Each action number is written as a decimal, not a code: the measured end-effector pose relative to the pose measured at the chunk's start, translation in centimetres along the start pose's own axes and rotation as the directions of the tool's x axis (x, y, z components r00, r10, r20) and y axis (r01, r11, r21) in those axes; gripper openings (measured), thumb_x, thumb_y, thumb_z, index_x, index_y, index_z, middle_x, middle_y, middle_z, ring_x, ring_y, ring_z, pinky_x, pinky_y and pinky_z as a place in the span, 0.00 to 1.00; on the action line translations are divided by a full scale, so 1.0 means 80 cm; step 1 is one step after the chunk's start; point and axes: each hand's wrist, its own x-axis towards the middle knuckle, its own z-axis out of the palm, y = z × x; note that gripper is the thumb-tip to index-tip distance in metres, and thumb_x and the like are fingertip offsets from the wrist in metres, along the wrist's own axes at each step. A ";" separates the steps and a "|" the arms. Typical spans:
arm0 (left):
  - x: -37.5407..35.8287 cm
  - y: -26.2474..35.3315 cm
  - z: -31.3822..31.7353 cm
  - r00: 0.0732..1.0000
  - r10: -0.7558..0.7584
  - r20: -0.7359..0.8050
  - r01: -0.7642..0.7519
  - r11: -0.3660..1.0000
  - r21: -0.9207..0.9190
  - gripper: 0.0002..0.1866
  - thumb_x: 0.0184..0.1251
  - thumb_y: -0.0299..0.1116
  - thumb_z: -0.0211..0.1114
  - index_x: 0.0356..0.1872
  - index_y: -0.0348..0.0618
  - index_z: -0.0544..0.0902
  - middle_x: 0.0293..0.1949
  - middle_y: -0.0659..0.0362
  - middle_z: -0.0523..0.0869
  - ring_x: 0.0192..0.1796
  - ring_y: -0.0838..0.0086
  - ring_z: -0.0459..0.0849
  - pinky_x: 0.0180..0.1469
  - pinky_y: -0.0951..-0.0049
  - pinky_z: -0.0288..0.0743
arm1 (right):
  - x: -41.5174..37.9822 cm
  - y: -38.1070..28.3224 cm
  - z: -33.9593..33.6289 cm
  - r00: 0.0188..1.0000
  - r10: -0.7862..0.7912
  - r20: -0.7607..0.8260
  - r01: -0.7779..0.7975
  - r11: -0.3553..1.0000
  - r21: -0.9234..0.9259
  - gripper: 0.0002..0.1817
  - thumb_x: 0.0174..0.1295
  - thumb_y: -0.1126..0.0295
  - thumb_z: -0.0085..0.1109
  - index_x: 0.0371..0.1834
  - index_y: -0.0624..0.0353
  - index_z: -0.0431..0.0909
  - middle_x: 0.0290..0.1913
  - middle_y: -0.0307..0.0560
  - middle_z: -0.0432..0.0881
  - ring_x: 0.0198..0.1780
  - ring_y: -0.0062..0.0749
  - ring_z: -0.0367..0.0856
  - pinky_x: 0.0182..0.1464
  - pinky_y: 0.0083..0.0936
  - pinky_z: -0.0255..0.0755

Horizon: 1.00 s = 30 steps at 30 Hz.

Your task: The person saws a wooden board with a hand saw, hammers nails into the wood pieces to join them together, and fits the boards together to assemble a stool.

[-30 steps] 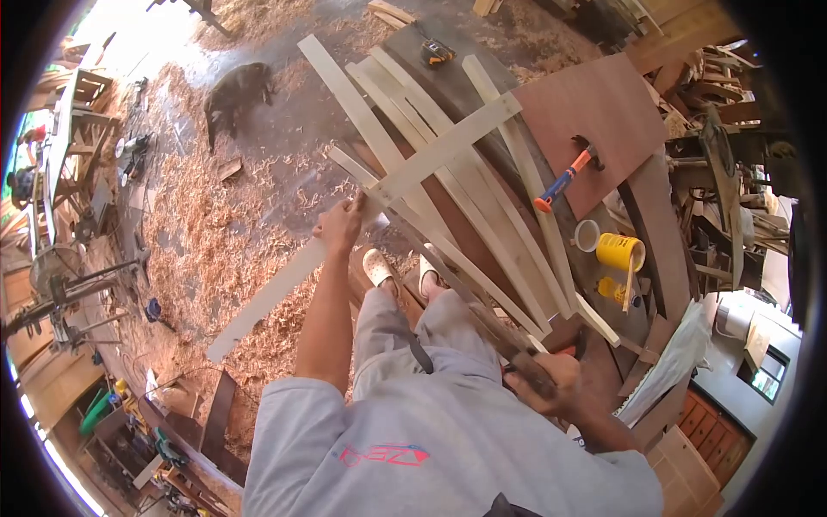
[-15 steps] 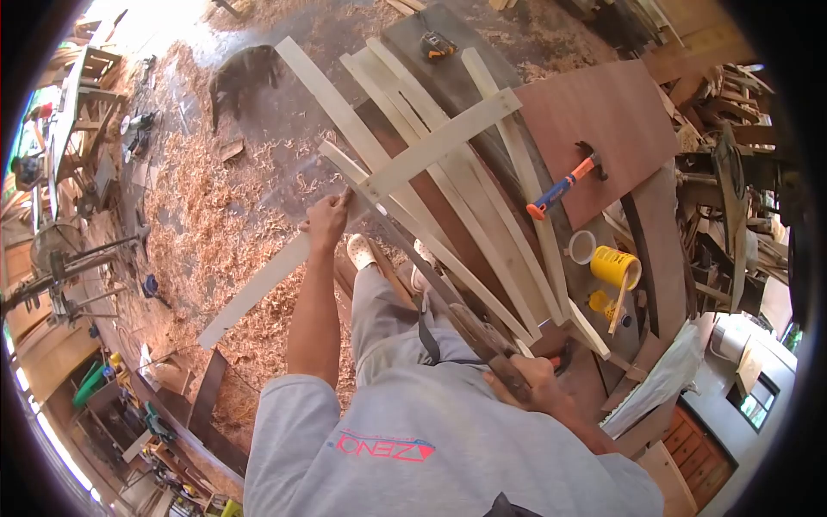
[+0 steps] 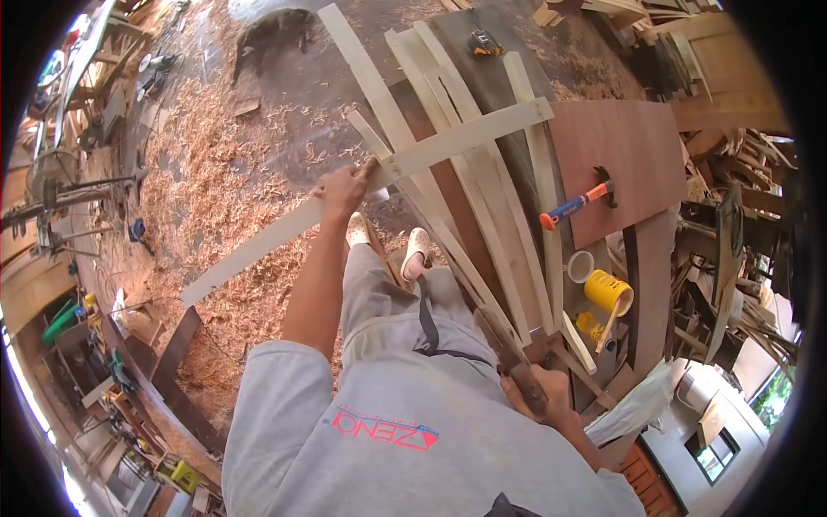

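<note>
Room opens over shavings beyond the crosswise board; hammer and yellow tub obstruct the right.

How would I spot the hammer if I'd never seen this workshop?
Find the big reddish wooden sheet right of the pale wooden strips. The hammer lies on it, dark head to the right, handle tip poking past the left edge. Its blue-and-orange handle sets it apart from the yellow can nearby.
</note>
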 end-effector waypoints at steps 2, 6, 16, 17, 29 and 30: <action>0.002 0.004 -0.002 1.000 -0.028 0.005 0.028 0.999 0.019 0.35 0.62 0.70 0.53 0.33 0.45 0.88 0.30 0.50 0.87 0.41 0.56 0.83 0.57 0.49 0.55 | 0.050 0.007 0.031 0.997 -0.052 -0.049 0.051 0.998 -0.040 0.10 0.55 0.74 0.66 0.40 0.61 0.80 0.21 0.49 0.73 0.18 0.42 0.75 0.21 0.32 0.68; -0.002 0.001 -0.004 0.994 -0.063 0.094 0.058 0.997 0.055 0.38 0.60 0.75 0.49 0.39 0.50 0.89 0.41 0.43 0.87 0.61 0.40 0.71 0.66 0.38 0.43 | 0.178 0.066 0.133 0.995 -0.001 -0.095 0.017 0.986 0.168 0.09 0.57 0.74 0.63 0.41 0.61 0.78 0.22 0.52 0.75 0.21 0.47 0.76 0.22 0.36 0.68; 0.029 -0.031 0.026 0.994 -0.025 0.107 0.017 0.997 0.071 0.28 0.65 0.62 0.53 0.44 0.50 0.87 0.48 0.46 0.85 0.59 0.47 0.73 0.62 0.38 0.47 | -0.016 -0.011 -0.005 0.999 -0.033 0.019 0.035 0.995 -0.098 0.09 0.52 0.76 0.67 0.36 0.60 0.81 0.18 0.45 0.71 0.16 0.39 0.73 0.20 0.31 0.67; 0.020 -0.020 0.016 0.994 -0.029 0.102 0.021 0.997 0.072 0.28 0.65 0.62 0.53 0.44 0.50 0.87 0.48 0.46 0.85 0.59 0.47 0.73 0.62 0.38 0.47 | -0.013 -0.016 -0.007 1.000 -0.027 0.008 0.027 0.998 -0.058 0.09 0.52 0.77 0.66 0.37 0.60 0.81 0.17 0.45 0.71 0.16 0.39 0.73 0.20 0.31 0.67; -0.016 0.012 0.000 0.967 0.090 -0.239 -0.025 0.965 0.262 0.32 0.75 0.47 0.36 0.26 0.40 0.87 0.27 0.45 0.86 0.35 0.51 0.85 0.52 0.55 0.65 | 0.069 0.039 0.040 0.994 -0.084 0.076 0.098 0.975 -0.201 0.34 0.54 0.77 0.62 0.68 0.56 0.68 0.27 0.53 0.78 0.26 0.42 0.79 0.27 0.33 0.70; -0.018 0.013 0.001 0.968 0.072 -0.241 -0.011 0.969 0.246 0.32 0.75 0.47 0.36 0.26 0.40 0.87 0.27 0.45 0.86 0.35 0.51 0.85 0.52 0.55 0.65 | 0.038 0.004 0.010 0.993 0.046 0.106 -0.031 0.990 -0.135 0.33 0.55 0.77 0.61 0.68 0.56 0.68 0.29 0.53 0.79 0.27 0.44 0.81 0.30 0.35 0.73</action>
